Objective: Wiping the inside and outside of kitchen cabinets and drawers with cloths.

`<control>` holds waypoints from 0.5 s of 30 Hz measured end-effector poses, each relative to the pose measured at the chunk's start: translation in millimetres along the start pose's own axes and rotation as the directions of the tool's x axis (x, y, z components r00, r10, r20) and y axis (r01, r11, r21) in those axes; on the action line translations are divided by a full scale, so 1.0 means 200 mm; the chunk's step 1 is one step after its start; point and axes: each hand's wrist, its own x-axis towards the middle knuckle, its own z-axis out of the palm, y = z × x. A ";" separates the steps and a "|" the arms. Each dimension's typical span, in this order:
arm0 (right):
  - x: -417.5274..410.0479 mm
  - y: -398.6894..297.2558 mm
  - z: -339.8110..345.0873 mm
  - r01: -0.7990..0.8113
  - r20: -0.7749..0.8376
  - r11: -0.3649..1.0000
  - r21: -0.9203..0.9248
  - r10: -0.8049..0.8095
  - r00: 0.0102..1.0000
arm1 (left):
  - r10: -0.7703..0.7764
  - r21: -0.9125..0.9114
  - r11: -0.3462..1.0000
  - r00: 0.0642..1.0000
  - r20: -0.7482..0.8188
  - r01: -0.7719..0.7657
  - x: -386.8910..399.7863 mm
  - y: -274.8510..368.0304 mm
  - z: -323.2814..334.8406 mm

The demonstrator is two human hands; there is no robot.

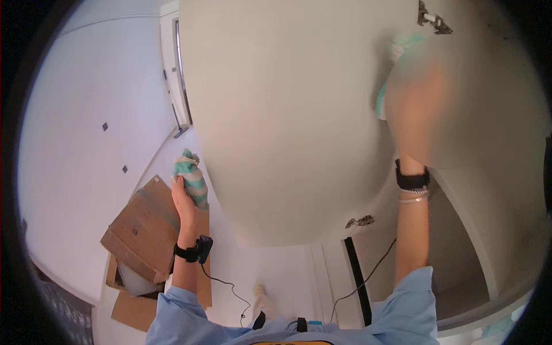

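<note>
Before me a large cream cabinet door [284, 112] stands swung out on metal hinges, one [433, 19] near the top and another [360, 221] lower down. My left hand [184, 200] grips a bunched cloth [194, 181] with green and white stripes, beside the door's left edge. Over at the hinge side, my right hand [424, 95] is raised and mostly blurred. Bits of a green and white cloth [381, 101] show at its left, against the door's inner corner. How its fingers lie on that cloth is hidden by the blur.
Open cardboard boxes [144, 228] lie on the floor at left, below a white wall [86, 108]. A floor squeegee or mop [180, 129] leans near a doorway. An open cabinet compartment [453, 250] is at lower right. Thin cables run from both wrist straps.
</note>
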 end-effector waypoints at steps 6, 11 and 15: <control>-0.14 -0.19 0.22 0.122 0.164 0.991 0.047 -0.128 0.978 | -0.160 -0.149 0.975 0.987 0.025 0.162 0.01 0.03 0.11; -0.45 -0.43 0.16 0.265 0.492 0.945 0.193 -0.327 0.807 | -0.230 -0.121 0.965 0.972 0.046 0.234 0.07 -0.06 0.07; -0.41 -0.43 0.17 0.113 0.507 0.954 0.277 -0.245 0.826 | -0.145 -0.009 0.989 0.989 0.024 0.145 0.11 -0.11 0.07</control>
